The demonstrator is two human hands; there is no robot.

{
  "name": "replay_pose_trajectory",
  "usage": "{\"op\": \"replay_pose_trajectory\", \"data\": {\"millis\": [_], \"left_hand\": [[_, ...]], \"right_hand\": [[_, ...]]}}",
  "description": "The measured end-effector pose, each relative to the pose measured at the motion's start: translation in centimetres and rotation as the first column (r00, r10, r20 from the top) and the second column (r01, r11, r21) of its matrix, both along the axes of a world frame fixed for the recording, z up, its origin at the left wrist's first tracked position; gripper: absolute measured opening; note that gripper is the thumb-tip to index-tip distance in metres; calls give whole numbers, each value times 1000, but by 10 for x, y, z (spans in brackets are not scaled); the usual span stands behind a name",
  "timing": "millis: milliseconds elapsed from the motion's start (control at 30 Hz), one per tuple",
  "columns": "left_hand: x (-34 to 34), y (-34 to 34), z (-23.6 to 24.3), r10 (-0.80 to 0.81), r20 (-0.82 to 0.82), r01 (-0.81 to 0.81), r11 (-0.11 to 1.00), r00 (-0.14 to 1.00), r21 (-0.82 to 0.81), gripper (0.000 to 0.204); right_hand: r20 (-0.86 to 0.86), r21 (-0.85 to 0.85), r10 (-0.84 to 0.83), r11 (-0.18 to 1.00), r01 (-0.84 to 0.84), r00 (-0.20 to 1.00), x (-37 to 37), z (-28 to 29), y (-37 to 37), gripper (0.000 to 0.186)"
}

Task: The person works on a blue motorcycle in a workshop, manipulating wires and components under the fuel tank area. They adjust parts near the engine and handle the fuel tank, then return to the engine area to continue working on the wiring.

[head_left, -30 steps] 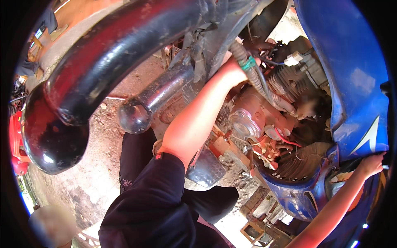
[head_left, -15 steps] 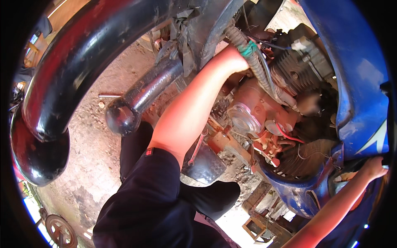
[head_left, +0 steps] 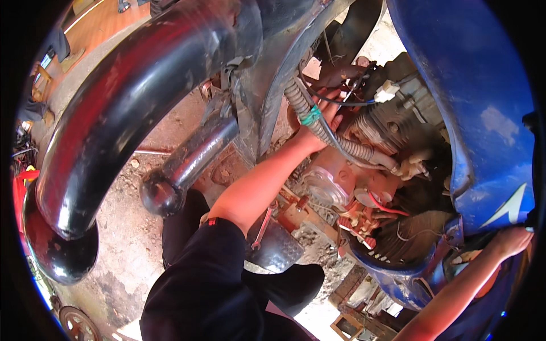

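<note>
Two hands work the motorbike: the left hand (head_left: 325,116) has pushed deeper behind the ribbed hose (head_left: 318,125) above the engine (head_left: 335,182), its grip hidden, suggesting it feels for a part, while the right hand (head_left: 512,241) still clasps the blue fairing (head_left: 472,113).

Overhead, a thick black curved tube (head_left: 114,119) ending in a rounded bulb — beside it a black exhaust pipe (head_left: 187,165). Below, a diamond-plate footrest (head_left: 278,250) with a wrench (head_left: 260,227) on it — underneath, dusty dirt ground (head_left: 131,238).
</note>
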State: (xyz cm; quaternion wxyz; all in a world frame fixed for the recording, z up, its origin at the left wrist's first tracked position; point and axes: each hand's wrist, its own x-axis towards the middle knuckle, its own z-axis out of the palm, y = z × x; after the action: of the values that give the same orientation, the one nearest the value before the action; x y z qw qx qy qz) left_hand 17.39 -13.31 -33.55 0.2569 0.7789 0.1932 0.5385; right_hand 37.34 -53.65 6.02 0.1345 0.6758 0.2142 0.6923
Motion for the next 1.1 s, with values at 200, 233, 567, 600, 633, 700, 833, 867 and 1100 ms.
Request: {"op": "replay_pose_trajectory", "data": {"millis": [200, 233, 567, 600, 633, 700, 833, 867, 1100], "left_hand": [[-12, -12, 2, -62, 230, 140, 930, 971, -339, 44], [-23, -12, 5, -115, 279, 239, 851, 953, -467, 43], [-52, 12, 42, -288, 146, 321, 886, 946, -334, 23], [-53, 15, 45, -332, 99, 345, 871, 938, -349, 22], [-53, 22, 49, -376, 52, 368, 855, 925, -366, 21], [-60, 11, 74, -443, 153, 465, 787, 883, -406, 18], [-59, 33, 90, -392, 162, 424, 830, 906, -363, 17], [-58, 34, 103, -375, 21, 361, 873, 927, -327, 19], [-54, 34, 88, -263, -262, 246, 964, 928, -99, 23]], "right_hand": [[3, -21, 29, 999, -29, 1000, 6, 6, 0, 35], [1, -25, 7, 1000, -7, 1000, 12, 3, -4, 34], [4, -17, -46, 999, 46, 999, 37, 4, -12, 33], [8, -5, 21, 1000, -21, 1000, 39, 4, -11, 34], [-32, 35, 104, 994, -103, 994, 39, 4, -11, 34], [-91, 114, 263, 961, -253, 960, 38, 5, -13, 35], [-193, 325, 548, 819, -474, 814, 37, -12, 11, 36], [-192, 344, 554, 811, -473, 810, 36, -10, 8, 36], [34, -90, -240, 966, 242, 970, 6, -2, 6, 32]]}}
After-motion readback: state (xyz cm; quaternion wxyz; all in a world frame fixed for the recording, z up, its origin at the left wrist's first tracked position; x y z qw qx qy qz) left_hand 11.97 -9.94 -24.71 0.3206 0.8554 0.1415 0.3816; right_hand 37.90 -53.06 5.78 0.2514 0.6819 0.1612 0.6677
